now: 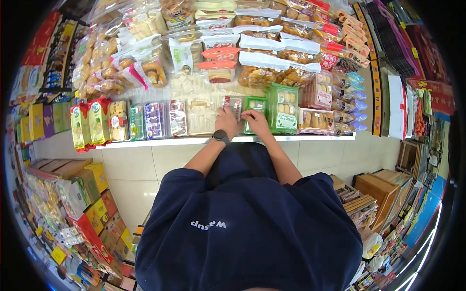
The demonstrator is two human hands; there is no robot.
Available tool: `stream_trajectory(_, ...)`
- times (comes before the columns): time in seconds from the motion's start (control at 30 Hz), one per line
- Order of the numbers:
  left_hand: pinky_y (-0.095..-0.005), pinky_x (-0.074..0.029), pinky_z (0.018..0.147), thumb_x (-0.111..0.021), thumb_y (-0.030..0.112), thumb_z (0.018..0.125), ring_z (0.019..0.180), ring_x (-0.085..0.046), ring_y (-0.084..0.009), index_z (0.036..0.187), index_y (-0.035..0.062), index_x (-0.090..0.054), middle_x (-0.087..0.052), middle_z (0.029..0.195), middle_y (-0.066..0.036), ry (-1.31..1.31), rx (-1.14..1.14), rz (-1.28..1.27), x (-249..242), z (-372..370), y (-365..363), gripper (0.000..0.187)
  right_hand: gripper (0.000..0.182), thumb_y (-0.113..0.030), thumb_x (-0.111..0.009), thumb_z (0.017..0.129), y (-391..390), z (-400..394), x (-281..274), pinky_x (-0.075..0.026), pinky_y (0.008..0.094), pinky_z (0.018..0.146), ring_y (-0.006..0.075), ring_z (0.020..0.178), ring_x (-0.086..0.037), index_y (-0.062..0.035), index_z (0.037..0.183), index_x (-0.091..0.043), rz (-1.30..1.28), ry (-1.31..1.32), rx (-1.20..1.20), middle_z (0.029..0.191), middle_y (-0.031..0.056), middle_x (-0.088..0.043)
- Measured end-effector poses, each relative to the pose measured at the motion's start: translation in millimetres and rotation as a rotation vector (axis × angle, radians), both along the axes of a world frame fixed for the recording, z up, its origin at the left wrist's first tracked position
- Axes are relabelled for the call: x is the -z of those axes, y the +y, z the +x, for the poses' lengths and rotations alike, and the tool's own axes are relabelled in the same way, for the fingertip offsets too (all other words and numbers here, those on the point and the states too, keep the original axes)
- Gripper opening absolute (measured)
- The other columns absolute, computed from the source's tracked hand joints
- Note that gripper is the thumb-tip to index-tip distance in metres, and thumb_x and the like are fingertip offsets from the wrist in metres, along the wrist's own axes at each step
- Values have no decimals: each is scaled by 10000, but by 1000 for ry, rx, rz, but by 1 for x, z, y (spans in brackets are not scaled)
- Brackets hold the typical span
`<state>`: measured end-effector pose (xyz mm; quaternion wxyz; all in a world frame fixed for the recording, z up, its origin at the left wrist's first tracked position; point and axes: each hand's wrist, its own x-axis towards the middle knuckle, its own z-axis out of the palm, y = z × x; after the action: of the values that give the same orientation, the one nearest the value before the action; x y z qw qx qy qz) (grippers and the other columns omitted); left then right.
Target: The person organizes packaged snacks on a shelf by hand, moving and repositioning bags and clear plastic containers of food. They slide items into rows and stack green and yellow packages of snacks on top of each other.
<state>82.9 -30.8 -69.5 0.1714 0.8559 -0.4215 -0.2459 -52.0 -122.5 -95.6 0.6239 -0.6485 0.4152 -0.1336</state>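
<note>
At the front of the display shelf, my left hand (226, 121), with a dark watch on its wrist, has its fingers curled on the near left edge of a clear plastic food pack (233, 103) with a label. Opposite it, my right hand (256, 121) pinches at the near right corner of the same pack, fingertips bent inward. Just right of the pack stands a green-edged clear box (255, 103), partly covered by my right hand. A larger green box of round pastries (284, 107) adjoins that one. Left of my hands is a bare beige stretch of shelf (199, 119).
Bagged breads (264, 68) fill the rows behind. Along the front left stand a purple-patterned pack (155, 119), a dark green pack (137, 121) and red-and-green bags (99, 121). The white shelf edge (170, 141) runs before my body. Stacked cartons (99, 213) stand behind me, left.
</note>
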Motion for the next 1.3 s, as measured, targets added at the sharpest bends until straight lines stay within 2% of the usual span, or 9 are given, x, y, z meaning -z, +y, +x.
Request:
stream_trajectory(0.2, -538, -553, 742, -767, 488, 841, 897, -650, -480, 1178, -4, -541, -595, 1074, -295, 24, -163, -89, 14, 30, 29, 638, 174, -102, -648, 965, -3, 0, -4, -518, 291, 857, 149, 933, -681, 5, 1084, -715, 29, 64, -16, 994, 81, -748)
stream_trajectory(0.27, -538, -501, 870, -751, 439, 859, 1004, -600, -446, 1162, 3, -556, -595, 1081, -277, -168, -260, -133, 25, 64, 55, 567, 184, -105, -645, 966, -2, 0, -6, -516, 298, 869, 159, 945, -682, 13, 1090, -711, 26, 66, -22, 1002, 88, -746)
stream_trajectory(0.33, -496, -506, 877, -771, 379, 807, 1056, -577, -398, 1177, 20, -540, -570, 1123, -220, -407, -292, 8, 48, 103, 86, 565, 177, -93, -636, 971, 0, 0, 2, -490, 258, 792, 103, 875, -632, 1, 1098, -715, -8, 40, -12, 975, 44, -738)
stream_trajectory(0.43, -510, -491, 938, -784, 256, 726, 1074, -560, -452, 1219, -25, -482, -551, 1127, -247, -303, -378, 121, 66, 141, 113, 643, 177, -87, -634, 972, 1, 1, 1, -479, 242, 757, 81, 849, -615, -3, 1104, -716, -37, 50, -18, 964, 31, -734)
stream_trajectory(0.57, -511, -498, 941, -806, 250, 706, 1072, -561, -457, 1228, -34, -461, -558, 1114, -249, -269, -347, 95, 61, 143, 110, 687, 189, -119, -646, 961, -1, 2, 0, -522, 305, 856, 185, 936, -691, 2, 1088, -718, -28, 99, -32, 993, 103, -747)
stream_trajectory(0.9, -516, -572, 747, -876, 309, 699, 889, -664, -455, 1234, -21, -449, -552, 1094, -273, 10, -127, -106, -33, 48, 28, 760, 180, -87, -634, 966, -2, 1, 3, -511, 269, 806, 124, 889, -662, 6, 1098, -714, -51, 52, -31, 972, 59, -744)
stream_trajectory(1.1, -524, -574, 680, -836, 312, 760, 852, -673, -457, 1245, -11, -438, -549, 1109, -258, -1, -59, -22, -10, 0, 7, 706, 536, -180, -677, 957, 13, 10, -6, -488, 321, 996, 220, 1165, -629, 39, 1419, -512, 51, 181, -3, 1276, 162, -659)
stream_trajectory(1.13, -521, -575, 686, -826, 299, 770, 860, -673, -459, 1251, -16, -434, -551, 1117, -259, 0, -57, -21, -6, -4, 8, 696, 671, -239, -667, 970, 11, 17, -33, -444, 339, 1071, 265, 1268, -581, 57, 1507, -396, 274, 216, -47, 1368, 209, -596)
stream_trajectory(1.3, -504, -573, 751, -772, 224, 820, 944, -671, -470, 1342, -16, -387, -581, 1201, -285, 159, -66, -109, 10, -4, 20, 691, 699, -362, -644, 973, 20, 23, -15, -432, 354, 1069, 250, 1258, -575, 13, 1517, -415, 325, 286, -94, 1361, 190, -609)
